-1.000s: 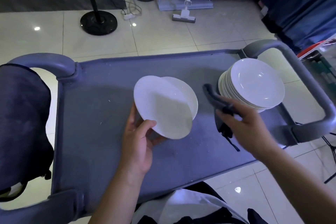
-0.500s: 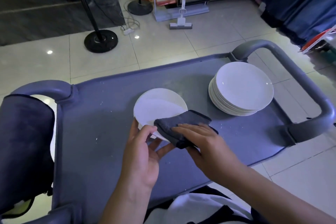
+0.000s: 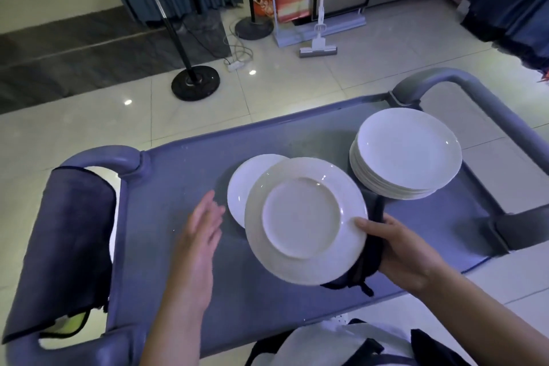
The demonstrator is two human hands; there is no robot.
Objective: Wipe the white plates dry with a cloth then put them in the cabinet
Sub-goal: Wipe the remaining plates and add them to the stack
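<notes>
A white plate point(image 3: 306, 220) is tilted underside-up above the cart surface point(image 3: 166, 217), gripped at its right rim by the right hand point(image 3: 404, 249) along with a dark cloth point(image 3: 368, 264). The left hand point(image 3: 199, 235) hovers flat, fingers straight, holding nothing. A second plate point(image 3: 243, 184) lies behind; the plate stack point(image 3: 407, 151) stands far right.

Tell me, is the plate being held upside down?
Yes. The held plate shows its raised foot ring, so its underside faces up, in the right hand.
</notes>
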